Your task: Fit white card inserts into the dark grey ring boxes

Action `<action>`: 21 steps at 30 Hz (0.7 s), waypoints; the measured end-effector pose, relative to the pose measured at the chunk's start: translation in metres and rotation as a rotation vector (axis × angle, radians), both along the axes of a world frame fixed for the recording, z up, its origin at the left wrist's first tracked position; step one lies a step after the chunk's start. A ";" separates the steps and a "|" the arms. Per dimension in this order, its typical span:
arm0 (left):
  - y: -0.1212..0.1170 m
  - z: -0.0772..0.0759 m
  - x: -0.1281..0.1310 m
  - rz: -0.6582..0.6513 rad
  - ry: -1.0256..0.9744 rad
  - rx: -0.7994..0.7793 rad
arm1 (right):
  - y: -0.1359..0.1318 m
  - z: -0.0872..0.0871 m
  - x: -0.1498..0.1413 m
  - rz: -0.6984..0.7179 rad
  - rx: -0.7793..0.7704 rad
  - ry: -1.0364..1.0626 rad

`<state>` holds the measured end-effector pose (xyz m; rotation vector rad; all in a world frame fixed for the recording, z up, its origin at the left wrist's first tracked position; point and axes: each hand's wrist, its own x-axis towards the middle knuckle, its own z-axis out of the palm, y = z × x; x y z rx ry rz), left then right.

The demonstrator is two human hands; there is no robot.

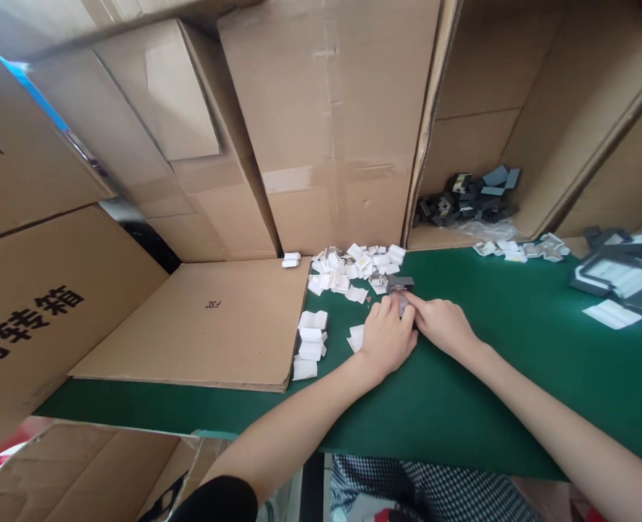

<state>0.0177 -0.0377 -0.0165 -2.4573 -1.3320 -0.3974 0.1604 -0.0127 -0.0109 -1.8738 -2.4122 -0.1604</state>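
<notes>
My left hand (pixel 387 330) and my right hand (pixel 445 324) meet over the green table, fingers curled together around a small pale piece (pixel 403 303). Their fingers hide most of it. Directly beyond the fingertips is a dark grey folded piece (pixel 401 283); whether it joins the pale one I cannot tell. A loose heap of white folded card pieces (pixel 356 264) spreads just past my hands. Beside my left wrist, another white piece (pixel 356 338) is partly covered. Farther left, several white folded pieces (pixel 311 345) lie in a column.
A flat cardboard sheet (pixel 201 326) covers the table's left part. Tall cartons (pixel 332 130) wall off the back. An open carton (pixel 476 123) holds dark grey pieces (pixel 467 196). At right lie dark pieces with white inside (pixel 622 272) and small white trays (pixel 522 250) on the green tabletop (pixel 517 406).
</notes>
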 end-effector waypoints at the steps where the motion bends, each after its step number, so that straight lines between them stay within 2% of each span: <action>1: 0.001 0.000 0.000 0.005 -0.006 0.000 | 0.000 -0.001 -0.002 -0.006 0.003 0.000; 10: 0.002 -0.001 0.004 0.042 -0.037 -0.051 | -0.005 -0.005 -0.007 -0.049 -0.010 -0.002; 21: 0.002 -0.002 0.007 0.052 -0.042 -0.068 | -0.006 0.002 -0.008 -0.035 -0.034 0.012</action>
